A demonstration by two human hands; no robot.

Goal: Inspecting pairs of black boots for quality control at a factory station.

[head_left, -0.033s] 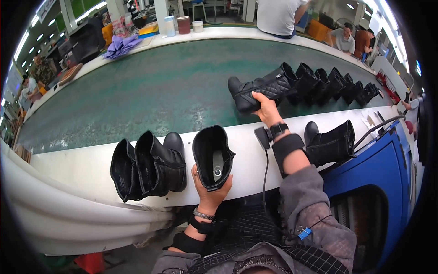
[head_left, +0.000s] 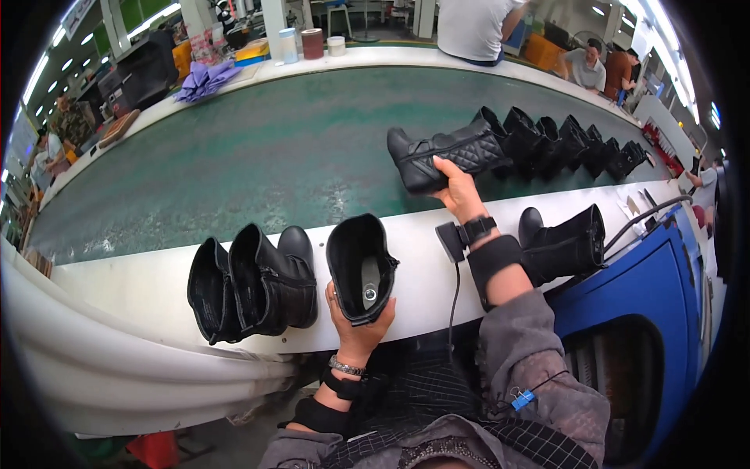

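Observation:
My left hand [head_left: 358, 324] is wrapped round the near side of a black boot [head_left: 338, 254] on the white ledge. The boot's open top faces me, and inside it shows a grey insert [head_left: 369, 273] with a metal-rimmed hole. Over the edge of the green surface, my right hand [head_left: 457, 187] grips a black quilted boot [head_left: 461, 152] by its side, thumb on top. That boot lies sideways, toe to the left, its shaft reaching the row of boots. The fingers under it are hidden.
More black boots [head_left: 269, 293] stand left of my left hand. Another boot [head_left: 558, 246] lies on the ledge [head_left: 422, 293] at right, beside a blue machine [head_left: 641, 281]. Several boots [head_left: 574, 141] line the green surface [head_left: 234, 156]. A cable [head_left: 451, 305] hangs from my right wrist.

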